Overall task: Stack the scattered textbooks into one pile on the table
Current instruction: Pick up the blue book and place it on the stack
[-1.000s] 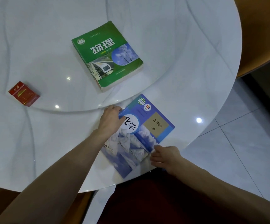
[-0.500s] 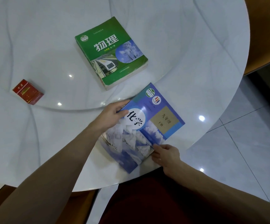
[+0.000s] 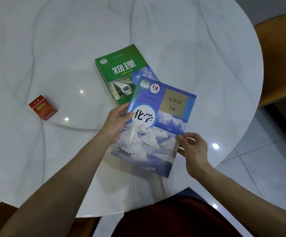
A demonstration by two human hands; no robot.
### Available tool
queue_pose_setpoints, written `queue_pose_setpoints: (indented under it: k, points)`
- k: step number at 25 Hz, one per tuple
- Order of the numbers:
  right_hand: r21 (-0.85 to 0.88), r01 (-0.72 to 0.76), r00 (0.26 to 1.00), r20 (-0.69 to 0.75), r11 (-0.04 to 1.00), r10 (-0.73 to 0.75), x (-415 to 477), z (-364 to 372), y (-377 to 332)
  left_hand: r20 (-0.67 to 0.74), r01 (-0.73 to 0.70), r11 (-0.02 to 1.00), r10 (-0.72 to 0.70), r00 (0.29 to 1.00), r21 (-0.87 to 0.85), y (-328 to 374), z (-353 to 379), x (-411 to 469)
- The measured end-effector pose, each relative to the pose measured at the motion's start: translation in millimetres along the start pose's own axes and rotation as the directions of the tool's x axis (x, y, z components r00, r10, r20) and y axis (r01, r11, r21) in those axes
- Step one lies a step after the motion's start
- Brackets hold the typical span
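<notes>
A blue chemistry textbook (image 3: 157,134) with snowy peaks on its cover is held above the white round table (image 3: 53,48). My left hand (image 3: 117,122) grips its left edge, thumb on the cover. At its lower right edge, my right hand (image 3: 194,149) pinches it. The book's far corner overlaps the near right part of a green physics textbook (image 3: 116,72), which lies flat on the raised glass turntable. Whether the two books touch I cannot tell.
A red cigarette pack (image 3: 42,107) lies on the turntable to the left. The table's curved edge runs close on the right, with an orange-brown chair (image 3: 282,57) beyond it and grey floor tiles (image 3: 262,159) below.
Both hands have lifted the blue book off the table and carried it away from me, toward the green book, whose near corner it now covers.
</notes>
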State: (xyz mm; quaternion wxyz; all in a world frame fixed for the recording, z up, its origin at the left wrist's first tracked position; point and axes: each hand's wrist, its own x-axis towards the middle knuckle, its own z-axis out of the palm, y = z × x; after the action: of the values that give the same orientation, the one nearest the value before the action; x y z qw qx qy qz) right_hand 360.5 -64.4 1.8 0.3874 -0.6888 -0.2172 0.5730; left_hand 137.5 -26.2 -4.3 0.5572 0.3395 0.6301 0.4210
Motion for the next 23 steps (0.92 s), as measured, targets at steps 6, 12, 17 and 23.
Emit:
queue_pose_setpoints:
  k: [6, 12, 17, 23]
  points:
    - [-0.082, 0.148, 0.988, 0.051, 0.986, -0.144, 40.8, 29.7, -58.7, -0.181, -0.003, 0.982, -0.033, 0.983, -0.19, 30.5, 1.0, 14.4]
    - [-0.095, 0.278, 0.955, 0.134, 0.956, -0.265, 80.8, 68.8, -110.4, -0.336, -0.003, 0.956, -0.1, 0.937, -0.293, 62.0, -1.2, 39.9]
    - [-0.145, 0.336, 0.926, 0.23, 0.931, -0.299, 119.9, 106.0, -146.9, -0.443, -0.002, 0.95, -0.143, 0.885, -0.312, 83.6, -3.4, 69.1]
    - [-0.247, 0.386, 0.896, 0.329, 0.889, -0.298, 170.9, 151.0, -166.9, -0.534, 0.027, 0.957, -0.184, 0.825, -0.288, 93.4, -8.7, 106.0]
